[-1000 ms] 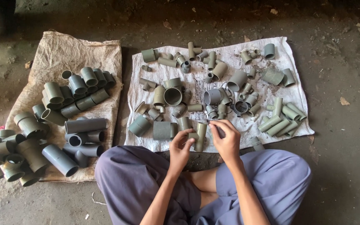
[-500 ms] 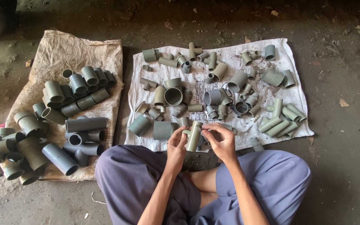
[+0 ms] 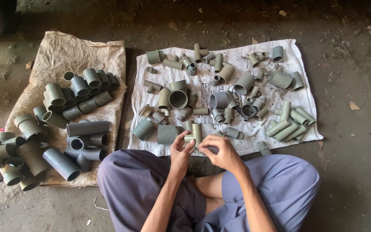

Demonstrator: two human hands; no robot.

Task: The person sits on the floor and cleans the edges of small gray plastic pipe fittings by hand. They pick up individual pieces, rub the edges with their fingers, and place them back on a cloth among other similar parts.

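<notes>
Seated cross-legged, both hands working over the lap. Left hand (image 3: 181,148) and right hand (image 3: 222,150) are pinching a tee fitting (image 3: 195,136), fingers curled shut on it, lifting it off the white sheet (image 3: 237,56). Small fittings are lying there; big pipes (image 3: 80,129) are sitting apart on the sack (image 3: 65,47), seemingly grouped by size.

White sack (image 3: 241,56) flat on ground, dark printed label patch (image 3: 205,91) mid-sheet; tan sack (image 3: 80,49) flat, left.
</notes>
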